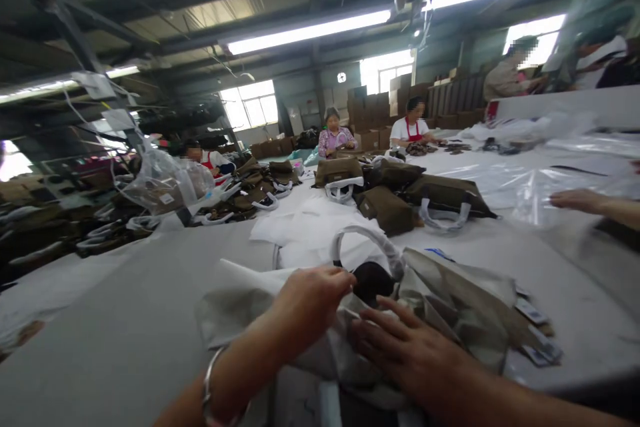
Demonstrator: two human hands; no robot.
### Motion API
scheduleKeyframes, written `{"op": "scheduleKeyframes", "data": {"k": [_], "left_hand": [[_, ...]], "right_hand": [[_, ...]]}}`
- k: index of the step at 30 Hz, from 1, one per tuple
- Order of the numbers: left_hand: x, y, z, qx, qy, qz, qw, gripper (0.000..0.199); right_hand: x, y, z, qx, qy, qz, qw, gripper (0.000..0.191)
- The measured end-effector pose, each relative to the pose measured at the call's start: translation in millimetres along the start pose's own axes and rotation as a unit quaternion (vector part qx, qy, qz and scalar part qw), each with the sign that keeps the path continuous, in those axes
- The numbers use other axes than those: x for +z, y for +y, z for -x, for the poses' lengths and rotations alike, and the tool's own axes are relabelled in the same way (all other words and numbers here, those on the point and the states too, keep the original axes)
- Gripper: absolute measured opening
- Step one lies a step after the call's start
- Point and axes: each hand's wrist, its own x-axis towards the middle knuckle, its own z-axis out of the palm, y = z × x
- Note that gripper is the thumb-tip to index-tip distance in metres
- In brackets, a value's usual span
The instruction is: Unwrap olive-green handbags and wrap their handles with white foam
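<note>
Two hands working a white fabric dust bag on a long grey desk.

The left hand is pinching the bag's edge with fingers closed on it, while the right hand is lying flat, fingers spread, pressing the cloth beside a dark brown handbag with a wrapped white handle. More olive-brown handbags are lying farther along the desk.

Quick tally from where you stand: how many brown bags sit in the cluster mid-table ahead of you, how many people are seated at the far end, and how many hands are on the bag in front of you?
Brown bags in the mid-table cluster: 4
People seated at the far end: 2
Hands on the near bag, left hand and right hand: 2
Total: 8
</note>
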Motion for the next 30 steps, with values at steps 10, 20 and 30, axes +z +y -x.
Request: {"op": "scheduleKeyframes", "data": {"k": [10, 20, 30], "left_hand": [[28.6, -37.1, -48.7, -0.016, -0.121, -0.069, 0.990, 0.015], [50.5, -28.8, -41.6, -0.130, -0.088, -0.061, 0.986, 0.025], [39.8, -131.9, -67.3, -0.276, -0.279, 0.128, 0.911, 0.046]], "right_hand": [[-31.1, 9.7, 11.6, -0.027, 0.065, 0.008, 0.997, 0.034], [6.3, 8.9, 28.2, 0.075, -0.056, -0.087, 0.992, 0.070], [36.7, -2.6, 35.4, -0.003, -0.017, -0.008, 1.000, 0.054]]}}
